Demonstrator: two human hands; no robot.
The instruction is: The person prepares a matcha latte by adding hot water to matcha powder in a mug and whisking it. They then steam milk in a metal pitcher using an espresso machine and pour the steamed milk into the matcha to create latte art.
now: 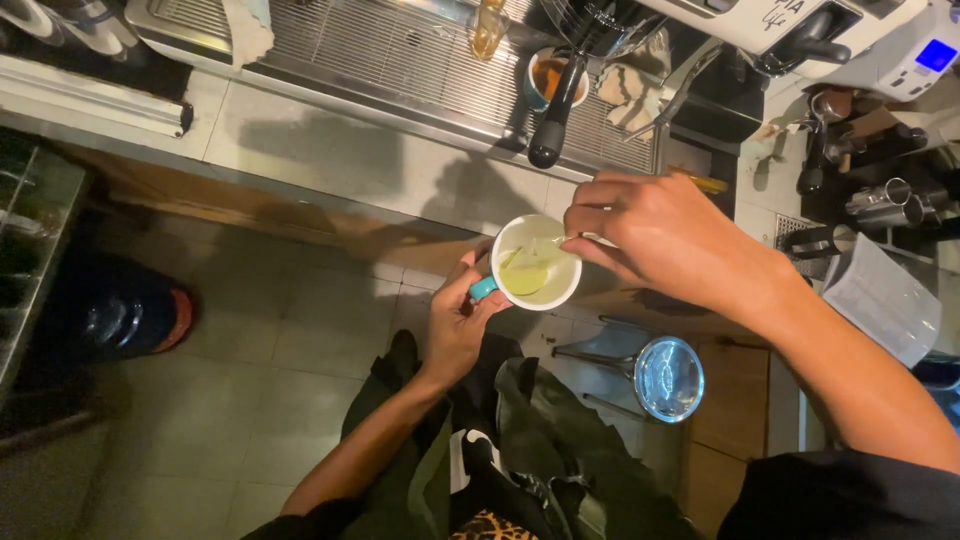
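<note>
My left hand (455,320) closes its grip on the teal handle of a white cup (536,262), held level off the near table (400,170) edge (keeping the pale green liquid in), while my right hand (655,235) pinches a thin stirrer (556,241) dipped inside.

Bare forearms run out of black sleeves (850,495); dark olive trousers (560,440) below, a leopard-print patch (488,526) beside them.
</note>
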